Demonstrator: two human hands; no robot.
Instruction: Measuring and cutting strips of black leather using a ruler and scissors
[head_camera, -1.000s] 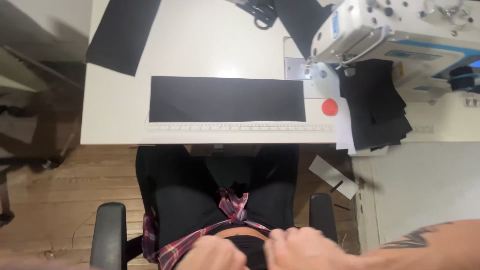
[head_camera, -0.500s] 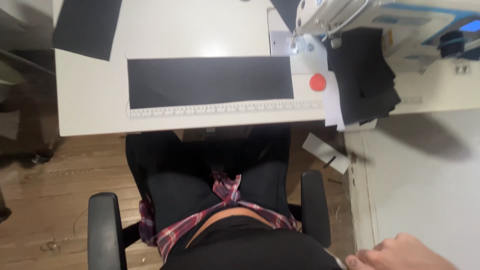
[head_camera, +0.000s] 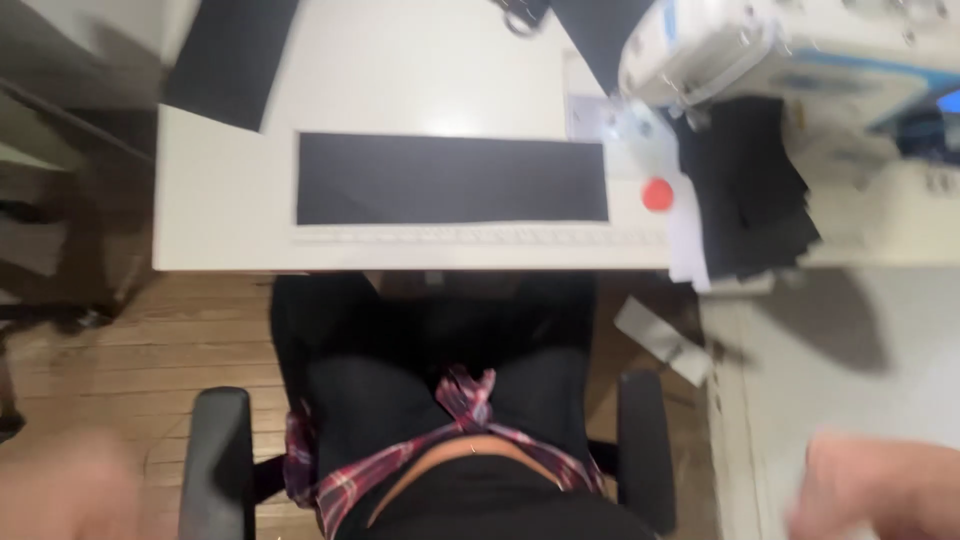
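My left hand (head_camera: 65, 490) is a blur at the bottom left corner, beside the black armrest (head_camera: 215, 460) of the chair. My right hand (head_camera: 880, 490) is a blur at the bottom right, over a white surface; neither hand shows anything in it, and the fingers cannot be made out. A long black fabric strip (head_camera: 450, 180) lies flat on the white table (head_camera: 220, 230), well ahead of both hands. My lap in black trousers and a plaid shirt fills the lower middle.
A white sewing machine (head_camera: 800, 50) stands at the top right, with a stack of black fabric pieces (head_camera: 745, 200) below it and a red round button (head_camera: 657, 194) on the table. Another black fabric piece (head_camera: 230, 60) lies at the top left. Wooden floor shows on the left.
My hands have left my waist and spread apart to the lower corners. The view has shifted and blurred; the fabric strip on the table has not moved.
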